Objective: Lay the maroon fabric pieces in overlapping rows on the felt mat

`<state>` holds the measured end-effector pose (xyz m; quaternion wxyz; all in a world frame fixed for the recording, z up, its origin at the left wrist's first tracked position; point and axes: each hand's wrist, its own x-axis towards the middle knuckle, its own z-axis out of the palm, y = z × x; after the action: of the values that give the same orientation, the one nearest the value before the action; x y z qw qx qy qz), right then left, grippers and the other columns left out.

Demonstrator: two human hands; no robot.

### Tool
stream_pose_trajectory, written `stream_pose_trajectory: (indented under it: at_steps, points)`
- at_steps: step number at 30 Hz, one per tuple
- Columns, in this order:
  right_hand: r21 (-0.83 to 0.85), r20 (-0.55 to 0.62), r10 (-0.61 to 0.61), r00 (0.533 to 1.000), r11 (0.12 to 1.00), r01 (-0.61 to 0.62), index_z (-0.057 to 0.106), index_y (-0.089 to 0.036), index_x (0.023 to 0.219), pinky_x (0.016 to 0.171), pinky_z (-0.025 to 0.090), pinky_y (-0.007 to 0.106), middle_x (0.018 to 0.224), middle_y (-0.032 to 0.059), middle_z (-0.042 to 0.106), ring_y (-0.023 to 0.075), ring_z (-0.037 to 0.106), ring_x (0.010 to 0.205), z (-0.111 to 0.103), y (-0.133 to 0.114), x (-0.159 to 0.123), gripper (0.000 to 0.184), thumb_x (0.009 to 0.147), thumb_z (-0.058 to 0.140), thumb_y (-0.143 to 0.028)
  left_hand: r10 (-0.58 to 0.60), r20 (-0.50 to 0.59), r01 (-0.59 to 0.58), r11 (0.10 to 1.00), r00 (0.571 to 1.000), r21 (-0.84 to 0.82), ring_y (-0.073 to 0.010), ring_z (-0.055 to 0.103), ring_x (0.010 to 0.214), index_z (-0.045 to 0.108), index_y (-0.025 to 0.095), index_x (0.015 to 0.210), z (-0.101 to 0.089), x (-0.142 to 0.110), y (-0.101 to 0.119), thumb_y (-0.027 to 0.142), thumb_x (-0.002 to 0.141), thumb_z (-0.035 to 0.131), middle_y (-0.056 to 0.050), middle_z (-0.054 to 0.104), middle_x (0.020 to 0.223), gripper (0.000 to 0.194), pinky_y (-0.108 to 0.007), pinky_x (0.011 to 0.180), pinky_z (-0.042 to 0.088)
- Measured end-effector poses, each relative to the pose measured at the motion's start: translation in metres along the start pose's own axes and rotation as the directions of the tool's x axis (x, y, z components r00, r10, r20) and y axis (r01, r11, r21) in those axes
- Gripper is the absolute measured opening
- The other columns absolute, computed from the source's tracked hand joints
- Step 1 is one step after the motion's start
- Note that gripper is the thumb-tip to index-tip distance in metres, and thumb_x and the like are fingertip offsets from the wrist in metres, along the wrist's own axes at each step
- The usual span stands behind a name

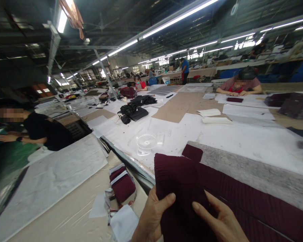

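Observation:
My left hand [151,218] and my right hand [221,220] both grip a dark maroon ribbed fabric piece [179,181], held up near the bottom middle of the view. The left thumb presses on its front from the left, the right thumb from the right. More maroon fabric [262,208] lies flat beneath and to the right, over a grey felt sheet [242,168]. A small maroon square [192,152] sits just behind the held piece.
A stack of maroon pieces with white paper [122,185] lies to the left. A small white fan [146,143] stands on the white table [217,137]. Black garments [133,111] lie farther back. A person in black [42,129] sits left; another person [239,85] works at far right.

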<state>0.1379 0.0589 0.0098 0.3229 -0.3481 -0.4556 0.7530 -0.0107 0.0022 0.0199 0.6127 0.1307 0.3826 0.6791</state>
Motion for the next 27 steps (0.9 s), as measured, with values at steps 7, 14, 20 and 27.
stream_pose_trajectory:
  at_steps: [7,14,20,27]
  points:
    - [0.003,-0.049,0.007,0.999,1.0,-0.007,0.072,-0.024,0.103,0.075,0.054,0.032,0.09,0.003,0.076,0.0229,0.069,0.078,0.002,-0.001,0.001,0.034,0.072,0.074,-0.037,0.008,0.018,-0.007,1.0,1.0,-0.016,-0.0256,0.067,0.099,0.068,0.017,0.096,-0.001,0.0,0.001,0.013,0.068,0.074,-0.009,0.075,0.097,0.029,-0.04,0.096,0.048]
    - [-0.097,0.062,0.029,0.998,0.995,-0.023,0.067,-0.024,0.113,0.082,0.053,0.038,0.101,0.0047,0.074,0.026,0.068,0.089,-0.006,-0.005,0.003,0.037,0.079,0.068,-0.038,-0.106,0.039,0.112,0.975,0.994,-0.193,-0.0263,0.063,0.106,0.06,0.015,0.118,0.001,-0.001,0.005,0.042,0.087,0.051,-0.011,0.07,0.11,0.042,-0.04,0.095,0.049]
    - [-0.095,0.088,0.009,0.996,0.995,-0.001,0.07,-0.024,0.108,0.079,0.054,0.036,0.098,0.0043,0.075,0.0258,0.068,0.086,-0.007,-0.006,0.003,0.033,0.078,0.069,-0.037,-0.181,0.097,0.198,0.959,0.979,-0.201,-0.0287,0.063,0.106,0.061,0.016,0.119,0.002,0.0,0.008,0.046,0.086,0.048,-0.011,0.071,0.108,0.046,-0.042,0.093,0.05]
    - [-0.118,0.035,-0.028,0.999,0.992,0.032,0.071,-0.02,0.102,0.076,0.055,0.036,0.092,0.0049,0.075,0.0254,0.068,0.081,-0.005,-0.005,0.005,0.033,0.076,0.07,-0.04,0.026,-0.003,-0.026,0.997,1.0,-0.067,-0.0263,0.065,0.102,0.067,0.019,0.106,0.0,-0.001,0.001,0.027,0.073,0.071,-0.008,0.074,0.1,0.034,-0.038,0.093,0.05]
